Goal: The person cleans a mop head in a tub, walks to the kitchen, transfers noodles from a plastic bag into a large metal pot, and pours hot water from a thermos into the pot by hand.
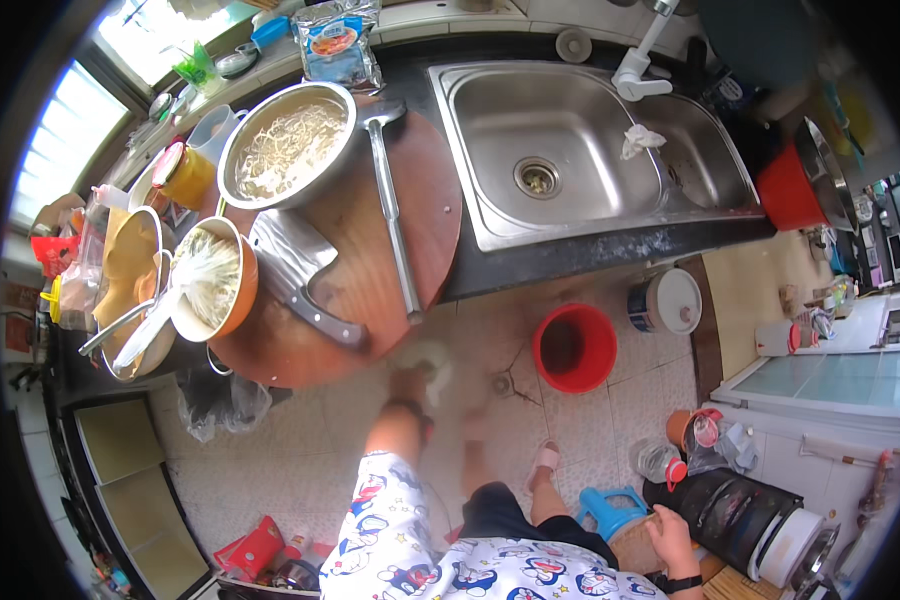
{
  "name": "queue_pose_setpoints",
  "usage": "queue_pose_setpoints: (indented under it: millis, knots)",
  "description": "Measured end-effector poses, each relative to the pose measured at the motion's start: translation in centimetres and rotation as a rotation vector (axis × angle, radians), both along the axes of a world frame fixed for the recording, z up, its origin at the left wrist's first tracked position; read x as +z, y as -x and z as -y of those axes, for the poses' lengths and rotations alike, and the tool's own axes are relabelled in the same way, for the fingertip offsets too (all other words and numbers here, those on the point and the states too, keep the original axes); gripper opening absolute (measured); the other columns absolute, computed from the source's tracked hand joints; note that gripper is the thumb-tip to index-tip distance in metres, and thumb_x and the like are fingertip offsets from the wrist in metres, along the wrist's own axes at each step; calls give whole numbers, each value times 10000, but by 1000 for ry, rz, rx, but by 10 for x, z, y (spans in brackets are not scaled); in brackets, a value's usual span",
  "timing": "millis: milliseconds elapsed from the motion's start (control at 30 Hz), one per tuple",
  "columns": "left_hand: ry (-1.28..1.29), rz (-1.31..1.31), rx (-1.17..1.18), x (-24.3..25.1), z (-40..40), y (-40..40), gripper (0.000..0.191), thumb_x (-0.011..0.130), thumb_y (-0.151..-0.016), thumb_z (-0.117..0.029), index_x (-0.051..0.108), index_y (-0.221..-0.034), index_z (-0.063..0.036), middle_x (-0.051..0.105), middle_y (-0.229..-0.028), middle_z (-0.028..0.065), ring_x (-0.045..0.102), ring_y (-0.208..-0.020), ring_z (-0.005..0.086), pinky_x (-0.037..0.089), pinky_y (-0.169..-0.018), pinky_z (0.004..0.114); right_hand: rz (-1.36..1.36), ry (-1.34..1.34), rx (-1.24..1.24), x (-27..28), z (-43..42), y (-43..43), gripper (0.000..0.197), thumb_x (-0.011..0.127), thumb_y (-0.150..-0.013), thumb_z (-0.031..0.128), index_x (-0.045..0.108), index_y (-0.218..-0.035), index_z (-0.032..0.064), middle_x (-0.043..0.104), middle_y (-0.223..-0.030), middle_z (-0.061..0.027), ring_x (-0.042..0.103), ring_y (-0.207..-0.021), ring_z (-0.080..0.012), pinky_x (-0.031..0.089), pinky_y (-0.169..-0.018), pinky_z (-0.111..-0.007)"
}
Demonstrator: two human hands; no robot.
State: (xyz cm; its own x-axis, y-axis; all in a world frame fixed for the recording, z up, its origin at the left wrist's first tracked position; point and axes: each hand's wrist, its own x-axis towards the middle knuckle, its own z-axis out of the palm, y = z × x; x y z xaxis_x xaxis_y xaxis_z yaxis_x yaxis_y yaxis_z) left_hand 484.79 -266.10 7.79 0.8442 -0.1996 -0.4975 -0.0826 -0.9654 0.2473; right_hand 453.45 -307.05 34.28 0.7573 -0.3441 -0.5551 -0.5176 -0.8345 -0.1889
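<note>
My left hand (412,371) is blurred and hangs over the tiled floor, just off the front edge of a round wooden chopping board (360,292). Its fingers are not clear. My right hand (673,534) is low at the right, touching a brown round-edged object (637,551) beside a blue plastic stool (611,511); its grip is partly hidden. On the board lie a cleaver (300,274) and a metal spatula (391,202). A steel bowl (349,112) of pale strands in liquid stands at its back. An orange bowl (249,274) holds a knotted clear plastic bag (202,274) of food.
A double steel sink (487,217) is set into the dark counter (510,266), with a white faucet (637,79). On the floor stand a red bucket (604,352) and a lidded white bucket (675,301). A plastic bottle (652,459) and a black cylinder (720,517) are near my right hand.
</note>
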Motion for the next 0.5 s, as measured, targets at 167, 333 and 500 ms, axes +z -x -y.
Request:
queue_pose_setpoints:
  millis: [167,333,500]
  knots:
    - [14,122,-36,-26,-4,-10,146,496,-767,-122,633,-793,-80,620,-816,138,608,-791,289,491,-671,396,-32,-1,5,-6,2,-4,381,617,-726,183,554,-1062,15,588,-999,-186,554,-939,-329,434,-836,-372]
    - [146,138,100,-26,6,-26,139,515,-765,-144,633,-794,-77,620,-812,135,609,-782,287,482,-685,406,-89,-12,-38,-8,-1,-4,393,613,-743,231,553,-1065,15,574,-1019,-224,537,-954,-373,416,-846,-418]
    - [281,214,416,-61,-9,-29,169,509,-782,-168,621,-847,-57,611,-870,158,590,-842,308,460,-742,412,-186,-23,19,-9,-3,-13,419,613,-747,255,543,-1085,17,579,-1006,-220,560,-898,-380,435,-815,-415]
